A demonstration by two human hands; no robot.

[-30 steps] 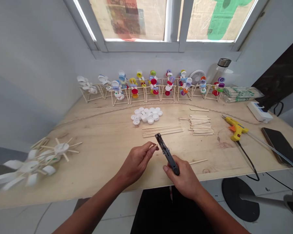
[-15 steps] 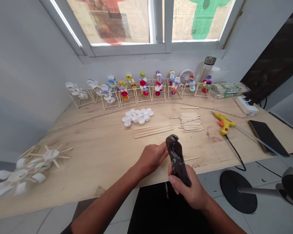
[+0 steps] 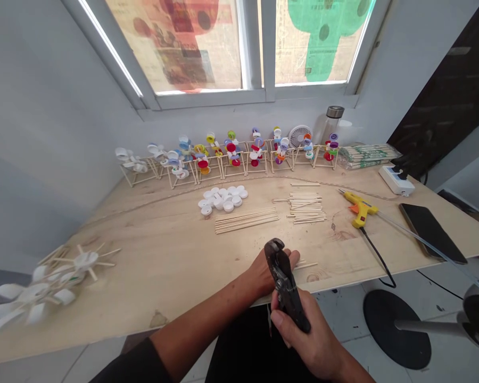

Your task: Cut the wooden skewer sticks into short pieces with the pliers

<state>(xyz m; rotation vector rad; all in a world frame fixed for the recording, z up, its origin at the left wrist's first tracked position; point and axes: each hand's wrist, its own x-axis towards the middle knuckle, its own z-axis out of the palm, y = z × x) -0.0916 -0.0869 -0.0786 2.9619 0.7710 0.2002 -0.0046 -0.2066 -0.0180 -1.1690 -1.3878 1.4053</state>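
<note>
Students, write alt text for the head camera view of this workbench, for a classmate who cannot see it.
A person's right hand grips dark pliers against their left hand, above a plywood workbench. Beyond lie white bottle caps, loose wooden sticks and a yellow glue gun, with a row of stick frames bearing colourful caps along the wall.

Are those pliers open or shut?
Shut. The black pliers in the right hand have their tips together, with no gap showing at the top end.
</note>
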